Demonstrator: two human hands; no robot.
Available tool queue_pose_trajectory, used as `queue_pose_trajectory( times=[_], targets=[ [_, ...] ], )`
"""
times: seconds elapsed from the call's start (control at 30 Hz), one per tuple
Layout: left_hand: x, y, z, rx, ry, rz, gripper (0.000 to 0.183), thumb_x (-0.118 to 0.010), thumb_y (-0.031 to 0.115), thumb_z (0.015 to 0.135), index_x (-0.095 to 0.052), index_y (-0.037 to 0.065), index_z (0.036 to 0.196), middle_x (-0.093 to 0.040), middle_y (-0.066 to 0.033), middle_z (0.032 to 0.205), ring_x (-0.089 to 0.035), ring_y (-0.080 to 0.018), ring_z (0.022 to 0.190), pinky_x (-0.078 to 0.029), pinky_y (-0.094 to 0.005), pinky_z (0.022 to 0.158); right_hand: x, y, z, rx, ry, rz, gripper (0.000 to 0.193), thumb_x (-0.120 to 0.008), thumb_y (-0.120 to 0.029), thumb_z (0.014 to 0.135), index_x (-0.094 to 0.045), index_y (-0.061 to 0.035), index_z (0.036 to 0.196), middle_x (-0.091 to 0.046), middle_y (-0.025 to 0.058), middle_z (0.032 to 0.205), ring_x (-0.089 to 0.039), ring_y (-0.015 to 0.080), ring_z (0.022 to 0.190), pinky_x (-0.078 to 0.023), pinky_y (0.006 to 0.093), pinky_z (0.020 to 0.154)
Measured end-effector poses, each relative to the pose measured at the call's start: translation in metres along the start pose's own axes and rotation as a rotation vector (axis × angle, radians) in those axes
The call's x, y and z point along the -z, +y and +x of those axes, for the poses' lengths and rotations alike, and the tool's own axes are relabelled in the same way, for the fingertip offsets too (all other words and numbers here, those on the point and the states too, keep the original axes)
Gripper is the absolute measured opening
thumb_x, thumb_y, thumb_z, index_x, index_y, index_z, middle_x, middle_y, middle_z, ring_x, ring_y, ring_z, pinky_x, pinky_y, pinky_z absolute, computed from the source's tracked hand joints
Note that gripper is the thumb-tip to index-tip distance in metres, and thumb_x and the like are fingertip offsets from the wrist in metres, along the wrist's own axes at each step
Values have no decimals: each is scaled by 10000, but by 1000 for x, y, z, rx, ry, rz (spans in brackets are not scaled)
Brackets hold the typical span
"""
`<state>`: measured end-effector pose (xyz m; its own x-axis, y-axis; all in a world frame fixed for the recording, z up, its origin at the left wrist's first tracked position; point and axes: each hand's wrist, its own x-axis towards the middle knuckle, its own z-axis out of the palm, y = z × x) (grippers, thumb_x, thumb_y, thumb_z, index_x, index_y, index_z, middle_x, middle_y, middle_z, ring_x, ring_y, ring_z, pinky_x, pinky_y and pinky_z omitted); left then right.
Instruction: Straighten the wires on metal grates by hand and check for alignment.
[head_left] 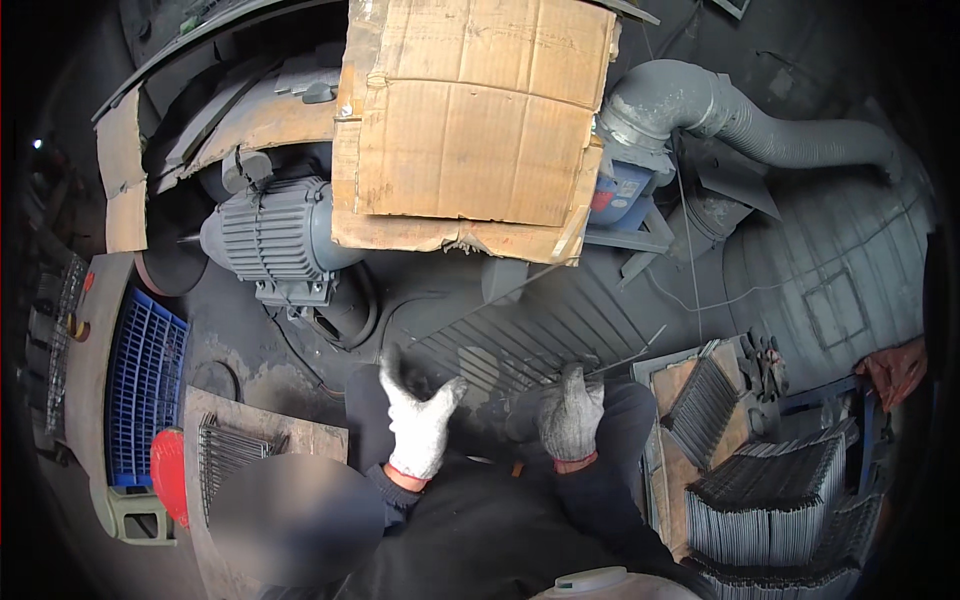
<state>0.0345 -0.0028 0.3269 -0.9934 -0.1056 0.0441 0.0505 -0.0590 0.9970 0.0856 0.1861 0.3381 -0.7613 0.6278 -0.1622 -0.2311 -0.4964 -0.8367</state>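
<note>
A wire rack (545,335) of thin parallel dark rods is tilted in front of me, above my knees. My right hand (572,412), in a grey-white knit glove, is closed at the rack's near edge on the right. My left hand (418,425), in a whiter glove with a red cuff, is near the rack's left end. Its thumb and fingers are spread apart, and the fingertips are smeared by motion. Nothing shows in its grasp.
Ahead stand a grey motor (275,235) and a cardboard cover (480,140). A ribbed duct (765,130) runs right. Stacked wire racks (760,530) lie at right, more racks (230,455) on a left board. A blue crate (145,390) stands farther left; a blurred patch hides the lower left.
</note>
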Motion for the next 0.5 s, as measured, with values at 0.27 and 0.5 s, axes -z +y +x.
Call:
queue_pose_trajectory(
  times=[0.27,0.5],
  targets=[
    [-11,-6,2,403,-109,-690,75,-698,44,1055,-685,33,1128,-733,-68,932,-721,-189,819,-611,-336,776,12,37,-3,-186,-263,300,301,-601,-179,1147,-552,-75,1425,-639,192,1334,-663,396,1272,-564,607,1096],
    [6,-24,17,339,-186,-448,82,-698,26,1048,-633,26,998,-667,-57,804,-647,-153,640,-547,-305,631,61,40,27,374,326,-372,540,-635,-51,1084,-467,-20,1596,-589,166,1516,-587,265,1352,-486,411,1165]
  ],
)
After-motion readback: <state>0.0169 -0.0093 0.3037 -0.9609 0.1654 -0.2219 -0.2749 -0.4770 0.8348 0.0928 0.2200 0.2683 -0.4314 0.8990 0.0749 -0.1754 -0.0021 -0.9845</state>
